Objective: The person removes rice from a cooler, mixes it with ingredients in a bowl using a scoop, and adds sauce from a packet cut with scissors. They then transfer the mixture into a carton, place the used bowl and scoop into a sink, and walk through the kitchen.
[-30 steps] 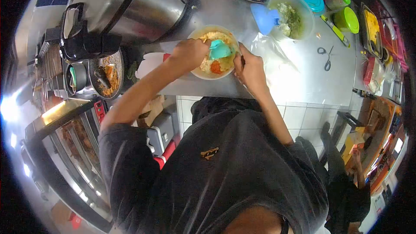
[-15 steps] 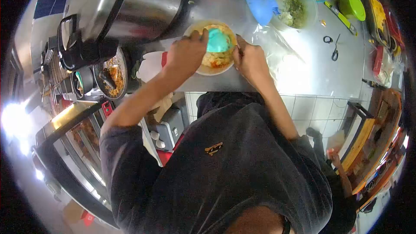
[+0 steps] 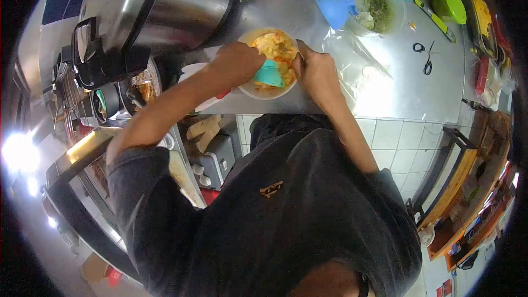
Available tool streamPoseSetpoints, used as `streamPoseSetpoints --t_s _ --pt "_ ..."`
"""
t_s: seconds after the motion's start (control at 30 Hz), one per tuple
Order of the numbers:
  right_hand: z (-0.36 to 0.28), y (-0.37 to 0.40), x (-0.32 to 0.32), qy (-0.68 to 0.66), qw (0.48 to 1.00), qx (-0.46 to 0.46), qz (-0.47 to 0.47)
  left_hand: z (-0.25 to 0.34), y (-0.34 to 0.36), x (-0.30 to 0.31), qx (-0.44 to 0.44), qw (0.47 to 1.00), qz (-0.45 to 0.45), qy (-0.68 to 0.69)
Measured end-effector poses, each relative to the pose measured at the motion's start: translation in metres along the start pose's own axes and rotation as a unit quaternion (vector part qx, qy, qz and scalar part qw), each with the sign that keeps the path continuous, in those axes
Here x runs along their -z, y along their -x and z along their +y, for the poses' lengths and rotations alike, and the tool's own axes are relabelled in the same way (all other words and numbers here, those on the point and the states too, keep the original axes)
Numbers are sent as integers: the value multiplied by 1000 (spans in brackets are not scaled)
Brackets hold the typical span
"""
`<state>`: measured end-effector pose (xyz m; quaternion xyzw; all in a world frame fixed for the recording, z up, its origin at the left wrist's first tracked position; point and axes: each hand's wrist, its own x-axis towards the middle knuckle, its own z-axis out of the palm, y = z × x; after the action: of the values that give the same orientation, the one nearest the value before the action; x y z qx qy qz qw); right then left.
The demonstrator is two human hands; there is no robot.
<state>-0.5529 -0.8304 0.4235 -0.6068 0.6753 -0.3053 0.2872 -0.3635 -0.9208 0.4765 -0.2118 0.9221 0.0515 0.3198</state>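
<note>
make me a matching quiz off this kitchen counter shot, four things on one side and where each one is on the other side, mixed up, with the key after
Things
1. teal scoop
2. scissors
3. blue scoop
4. right hand

Places
a. lying flat on the steel counter, away from both hands
b. gripping the rim of the bowl
c. held in the left hand, over the bowl
d. right beside the clear tub

Pairs: 1-c, 2-a, 3-d, 4-b
</note>
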Motion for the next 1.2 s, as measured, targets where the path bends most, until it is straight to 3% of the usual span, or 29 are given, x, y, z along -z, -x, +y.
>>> streamPoseSetpoints --t_s 0.03,0.1,0.13,0.2,0.33,0.43,0.5,0.53,0.6,0.63,0.73,0.8,0.83,0.9,1.03,1.1,1.13,1.2 --pt "2 -2 0 -3 1000 0 2 3 0 0 0 1000 -1 -3" --pt "8 -1 1 -9 1000 24 -13 18 7 2 75 987 140 0" --pt "8 0 2 -10 1000 19 -11 25 14 1 70 988 138 -1" --pt "7 -2 10 23 998 49 -38 33 20 2 156 966 203 -23" --pt "3 -1 15 24 998 50 -40 36 12 -3 207 955 211 -37" --pt "6 -4 5 10 999 45 -10 22 -3 -14 125 980 157 -14" --pt "7 -3 1 33 998 56 12 4 11 -1 5 997 68 42" --pt "8 -3 1 32 998 56 11 1 17 13 5 997 67 42" --pt "9 -2 0 40 998 49 16 0 28 36 -27 996 -70 38" --pt "10 0 -1 39 998 49 16 4 24 24 -26 996 -71 39" --pt "10 -3 -1 33 995 87 39 17 6 -1 24 999 2 -22" --pt "10 -1 4 46 996 77 6 24 5 -2 114 989 93 -26" --pt "13 1 4 47 996 71 8 28 8 -1 108 989 93 -27" --pt "16 0 5 76 995 69 -5 30 14 3 184 963 194 -9" --pt "14 -1 -3 65 996 62 9 36 -6 -22 175 968 180 -14" --pt "13 5 1 43 998 31 21 30 -5 -13 157 982 93 50" --pt "11 14 11 48 998 27 20 37 2 2 152 982 95 55" --pt "11 27 45 11 990 -33 136 55 26 33 101 939 328 0"
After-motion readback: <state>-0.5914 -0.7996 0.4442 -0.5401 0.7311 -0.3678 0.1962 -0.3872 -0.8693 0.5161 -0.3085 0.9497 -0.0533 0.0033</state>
